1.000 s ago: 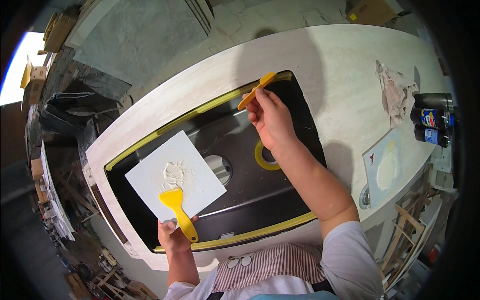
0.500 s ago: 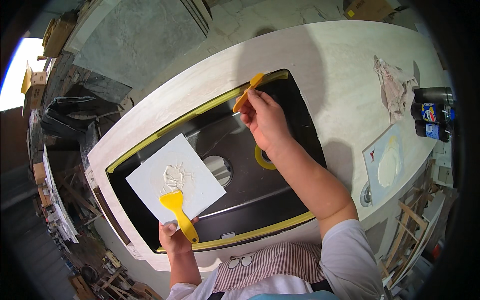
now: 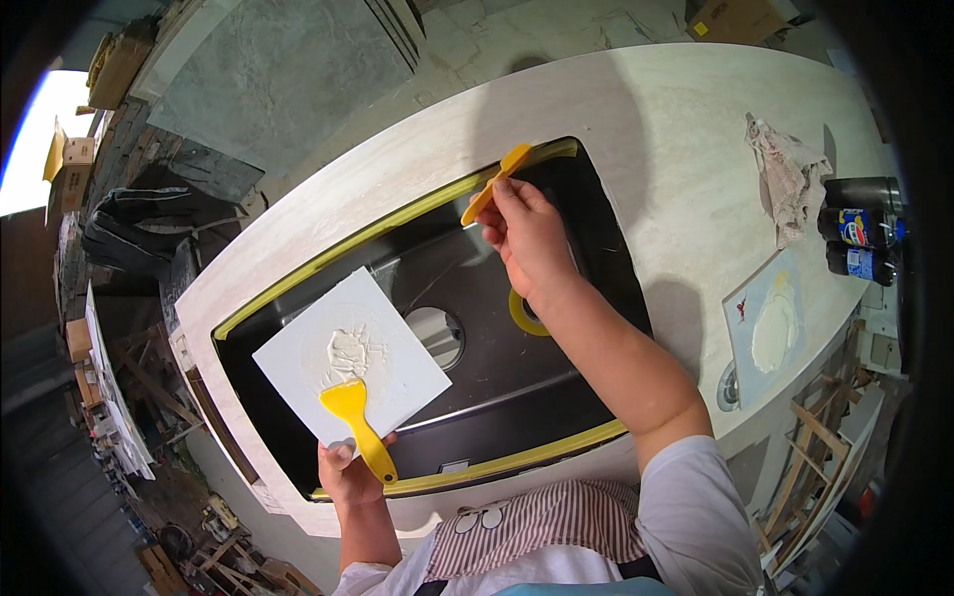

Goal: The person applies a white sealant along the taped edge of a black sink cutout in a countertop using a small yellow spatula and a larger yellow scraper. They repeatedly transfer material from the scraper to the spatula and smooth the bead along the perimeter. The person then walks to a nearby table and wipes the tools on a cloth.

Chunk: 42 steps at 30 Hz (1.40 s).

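My left hand [image 3: 350, 481] grips the near corner of a square white board [image 3: 294, 356], tilted over the left part of a black sink [image 3: 502, 392]. A dab of cream-white paste [image 3: 347, 350] sits in the middle of the board. A yellow scraper [image 3: 358, 425] lies across it, its blade touching the paste and its handle beside my thumb. At the sink's far rim, my right hand [image 3: 525, 230] pinches a slim orange-yellow scraper [image 3: 514, 159] close to the yellow masking tape [image 3: 388, 219] along that edge. Whether its tip touches the seam cannot be made out.
A pale countertop [image 3: 686, 119] surrounds the sink. Inside the sink lies a yellow tape roll [image 3: 522, 314]. To the right are a crumpled cloth [image 3: 787, 179], dark bottles [image 3: 857, 226], a second board [image 3: 752, 370] with paste, and a round metal piece [image 3: 728, 387].
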Motion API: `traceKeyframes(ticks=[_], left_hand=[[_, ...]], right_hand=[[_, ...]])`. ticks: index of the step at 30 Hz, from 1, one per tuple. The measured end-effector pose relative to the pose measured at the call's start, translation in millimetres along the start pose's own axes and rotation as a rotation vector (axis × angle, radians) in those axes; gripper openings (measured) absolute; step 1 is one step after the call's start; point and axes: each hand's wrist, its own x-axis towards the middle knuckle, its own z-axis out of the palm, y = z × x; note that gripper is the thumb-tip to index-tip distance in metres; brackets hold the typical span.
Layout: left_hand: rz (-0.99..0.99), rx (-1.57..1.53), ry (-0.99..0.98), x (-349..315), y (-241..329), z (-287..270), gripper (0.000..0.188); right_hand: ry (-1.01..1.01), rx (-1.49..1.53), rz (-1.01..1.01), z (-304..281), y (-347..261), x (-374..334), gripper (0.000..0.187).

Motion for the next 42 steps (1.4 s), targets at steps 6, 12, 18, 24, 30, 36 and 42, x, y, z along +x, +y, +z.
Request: traceKeyframes(ticks=[6,12,18,24,30,36,42], left_hand=[[0.014,-0.014,0.015,-1.5,-0.5,-1.1,0.038],[0.007,-0.006,0.004,-1.8,-0.2,0.0,0.038],[0.032,0.0,0.023,-4.2,-0.3,-2.4,0.038],[-0.014,0.045,0.072,-7.2,5.1,-11.8,0.06],[-0.042,0.015,0.065,-12.6,3.6,-7.6,0.069],[-0.073,-0.052,0.022,-12.7,-2.5,-9.4,0.066],[-0.077,-0.055,0.044,-14.0,-1.8,-7.8,0.066]], right_hand=[[0.022,0.03,-0.079,-5.9,-2.1,12.5,0.017],[-0.015,0.088,0.006,3.2,2.6,7.5,0.016],[-0.132,0.053,0.056,-7.2,1.2,-8.7,0.015],[-0.36,-0.579,0.039,-27.2,-48.7,-43.5,0.015],[-0.31,-1.405,-0.418,-43.6,-105.1,-21.3,0.012],[-0.26,-1.556,-0.645,-27.0,-111.8,2.4,0.016],[-0.288,-1.582,-0.625,-10.5,-99.3,13.4,0.019]])
